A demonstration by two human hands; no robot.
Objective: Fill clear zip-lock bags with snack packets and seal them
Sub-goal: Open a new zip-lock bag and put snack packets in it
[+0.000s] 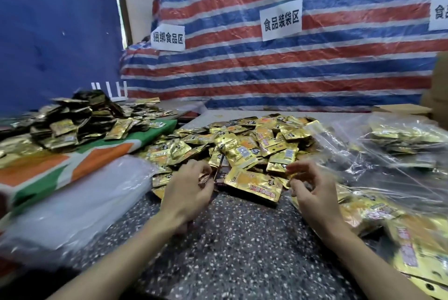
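Observation:
A big heap of gold snack packets (244,144) lies on the speckled table (232,239) in front of me. My left hand (189,190) rests at the heap's near edge with its fingers curled around a small brownish packet (204,178). My right hand (312,190) hovers at the heap's right edge, fingers bent and apart, with a clear zip-lock bag (378,168) right beside it. Whether the fingers pinch the bag's edge is unclear. A large gold packet (252,182) lies between my hands.
A stack of empty clear bags (80,200) lies at the left on an orange-and-green cloth (48,168). Darker gold packets (72,120) are piled at the far left. Filled clear bags (407,137) sit at the right, more packets (417,251) near right. A striped tarp (278,62) backs the table.

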